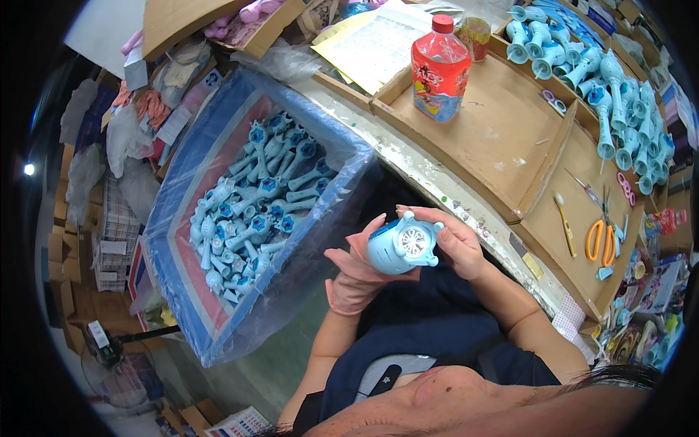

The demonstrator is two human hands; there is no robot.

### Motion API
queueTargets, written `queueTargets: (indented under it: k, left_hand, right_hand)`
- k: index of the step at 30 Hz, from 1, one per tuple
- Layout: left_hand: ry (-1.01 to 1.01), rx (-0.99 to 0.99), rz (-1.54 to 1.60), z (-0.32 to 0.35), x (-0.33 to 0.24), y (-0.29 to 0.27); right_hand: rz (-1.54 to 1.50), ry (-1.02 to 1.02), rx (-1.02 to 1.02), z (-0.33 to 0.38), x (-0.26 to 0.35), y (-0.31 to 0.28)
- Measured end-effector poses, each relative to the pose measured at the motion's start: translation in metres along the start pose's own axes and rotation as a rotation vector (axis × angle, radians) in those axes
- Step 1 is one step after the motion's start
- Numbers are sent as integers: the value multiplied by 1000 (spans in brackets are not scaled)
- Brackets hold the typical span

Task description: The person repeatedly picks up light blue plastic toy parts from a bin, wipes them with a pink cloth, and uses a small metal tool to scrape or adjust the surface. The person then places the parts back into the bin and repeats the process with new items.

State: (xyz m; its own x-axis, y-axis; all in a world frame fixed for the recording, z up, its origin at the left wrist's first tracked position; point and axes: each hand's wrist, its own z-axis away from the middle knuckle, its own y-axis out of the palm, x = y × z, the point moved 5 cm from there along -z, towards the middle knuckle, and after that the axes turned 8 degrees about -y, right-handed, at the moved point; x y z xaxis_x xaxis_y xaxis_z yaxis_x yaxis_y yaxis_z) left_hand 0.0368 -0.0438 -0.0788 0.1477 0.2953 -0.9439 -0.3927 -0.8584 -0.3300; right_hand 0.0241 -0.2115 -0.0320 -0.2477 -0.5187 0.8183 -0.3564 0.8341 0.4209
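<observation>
Between my two hands is a light blue plastic toy part (389, 251), rounded, with small knobs and a white, wheel-like grille on the side facing up. My left hand (354, 273), in a pinkish glove with bare fingertips showing, cups it from the left and below. Against its right and upper edge rest the fingers and thumb of my bare right hand (464, 247). The palm sides of both hands are mostly hidden. To the left, a blue-edged box lined with clear plastic (169, 240) holds a heap of light blue wand-like toy pieces (255, 197).
Cardboard trays (488, 138) cover the bench, with a red-labelled bottle (440, 73), orange-handled scissors (601, 237) and a yellow-handled brush (565, 226). More blue pieces (626, 109) pile up at the far right. Papers (378, 40) lie at the back; a fan (116, 371) stands lower left.
</observation>
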Motion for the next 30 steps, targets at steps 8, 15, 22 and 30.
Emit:
queueTargets:
  k: [8,15,22,30]
  left_hand:
    - [172,61,-189,-16,-36,55]
    - [197,140,-115,-38,-45,100]
    - [-114,357,86,-49,-31,136]
    - [344,452,-693,-35,-9,168]
  right_hand:
    - [1118,25,-304,82,60,-51]
    - [1926,234,-377,166,76,-52]
    - [1835,57,-155,187,91,-61]
    - [1028,174,-822,166,122,-85]
